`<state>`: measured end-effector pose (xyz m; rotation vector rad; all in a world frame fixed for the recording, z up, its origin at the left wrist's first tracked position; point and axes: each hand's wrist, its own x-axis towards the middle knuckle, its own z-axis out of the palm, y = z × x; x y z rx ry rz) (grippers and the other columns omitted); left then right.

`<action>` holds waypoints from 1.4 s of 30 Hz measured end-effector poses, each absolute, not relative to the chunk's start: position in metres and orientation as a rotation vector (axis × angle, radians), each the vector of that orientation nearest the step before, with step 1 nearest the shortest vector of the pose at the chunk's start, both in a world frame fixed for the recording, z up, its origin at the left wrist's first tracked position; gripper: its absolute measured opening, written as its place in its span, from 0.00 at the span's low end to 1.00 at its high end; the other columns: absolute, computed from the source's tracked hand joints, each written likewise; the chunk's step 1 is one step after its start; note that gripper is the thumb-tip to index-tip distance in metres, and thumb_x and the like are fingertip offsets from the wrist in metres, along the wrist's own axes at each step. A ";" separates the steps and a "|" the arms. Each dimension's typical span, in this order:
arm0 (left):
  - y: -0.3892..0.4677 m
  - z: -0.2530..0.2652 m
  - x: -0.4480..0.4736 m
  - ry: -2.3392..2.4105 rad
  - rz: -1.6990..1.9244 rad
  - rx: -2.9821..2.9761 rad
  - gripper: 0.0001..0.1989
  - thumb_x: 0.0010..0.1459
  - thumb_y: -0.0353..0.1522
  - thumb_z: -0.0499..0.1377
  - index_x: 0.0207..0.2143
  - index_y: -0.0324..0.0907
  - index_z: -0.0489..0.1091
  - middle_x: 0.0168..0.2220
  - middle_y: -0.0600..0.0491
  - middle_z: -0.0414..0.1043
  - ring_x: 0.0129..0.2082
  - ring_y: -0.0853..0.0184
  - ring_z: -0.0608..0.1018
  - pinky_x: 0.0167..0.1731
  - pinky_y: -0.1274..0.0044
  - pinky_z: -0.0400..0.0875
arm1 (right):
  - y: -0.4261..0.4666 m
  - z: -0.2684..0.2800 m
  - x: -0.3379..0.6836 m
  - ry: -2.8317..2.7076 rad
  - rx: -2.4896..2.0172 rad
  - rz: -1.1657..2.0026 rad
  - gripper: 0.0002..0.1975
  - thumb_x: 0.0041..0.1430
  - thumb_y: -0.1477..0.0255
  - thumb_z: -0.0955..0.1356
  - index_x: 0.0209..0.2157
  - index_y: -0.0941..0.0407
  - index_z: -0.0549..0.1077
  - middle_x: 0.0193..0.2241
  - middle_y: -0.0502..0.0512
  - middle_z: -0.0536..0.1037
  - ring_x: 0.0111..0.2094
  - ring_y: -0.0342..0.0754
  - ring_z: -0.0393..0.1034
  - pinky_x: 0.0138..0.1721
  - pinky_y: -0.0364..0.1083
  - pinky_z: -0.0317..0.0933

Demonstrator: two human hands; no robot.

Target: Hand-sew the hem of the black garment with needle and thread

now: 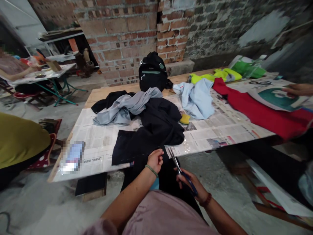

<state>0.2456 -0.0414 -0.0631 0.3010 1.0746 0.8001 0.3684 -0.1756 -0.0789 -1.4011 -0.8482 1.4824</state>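
Observation:
My left hand [156, 160] is closed, its thumb and fingers pinched together at the near edge of a dark garment [156, 127]. What those fingers hold, if anything, is too small to make out. The garment lies bunched, with a flat leg-like end showing a line of pale stitches. In my right hand [193, 185] is a pair of scissors [175, 160] with dark blue handles. Their blades point up and away from me, close to the table edge and just right of my left hand. A grey garment [127, 106] lies over the dark cloth.
Newspaper covers the table [90, 133]. On it are a phone [72, 156], a yellow object [185, 119], a light blue cloth [197, 98] and a black backpack [153, 71]. At right, another person's hand [299, 89] is at a teal iron-like object [277, 97] near red cloth [259, 112].

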 end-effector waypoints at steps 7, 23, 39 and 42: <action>-0.039 -0.058 0.247 1.022 0.852 0.248 0.05 0.45 0.22 0.59 0.26 0.34 0.64 0.23 0.55 0.65 0.11 0.84 0.59 0.07 0.88 0.44 | -0.177 -0.081 0.369 -0.868 -1.420 1.469 0.28 0.46 0.56 0.66 0.45 0.59 0.64 0.23 0.49 0.68 0.19 0.40 0.62 0.23 0.42 0.55; -0.045 -0.063 0.238 1.128 0.777 0.494 0.09 0.42 0.28 0.60 0.18 0.36 0.60 0.17 0.57 0.64 0.11 0.81 0.60 0.08 0.86 0.43 | -0.178 -0.086 0.384 -0.934 -1.514 1.544 0.28 0.45 0.57 0.67 0.45 0.59 0.66 0.23 0.49 0.69 0.20 0.40 0.64 0.22 0.40 0.57; -0.049 -0.078 0.200 1.330 0.636 1.148 0.05 0.46 0.32 0.57 0.25 0.37 0.68 0.09 0.61 0.58 0.09 0.79 0.59 0.11 0.86 0.48 | -0.172 -0.077 0.399 -1.266 -1.548 1.471 0.24 0.41 0.61 0.70 0.41 0.56 0.71 0.31 0.53 0.72 0.33 0.46 0.65 0.34 0.43 0.60; -0.049 -0.077 0.194 1.349 0.571 1.205 0.05 0.46 0.31 0.57 0.24 0.38 0.68 0.08 0.60 0.59 0.09 0.78 0.60 0.12 0.86 0.49 | -0.166 -0.066 0.405 -1.343 -1.544 1.511 0.21 0.41 0.61 0.70 0.39 0.56 0.73 0.30 0.52 0.72 0.32 0.45 0.65 0.33 0.42 0.59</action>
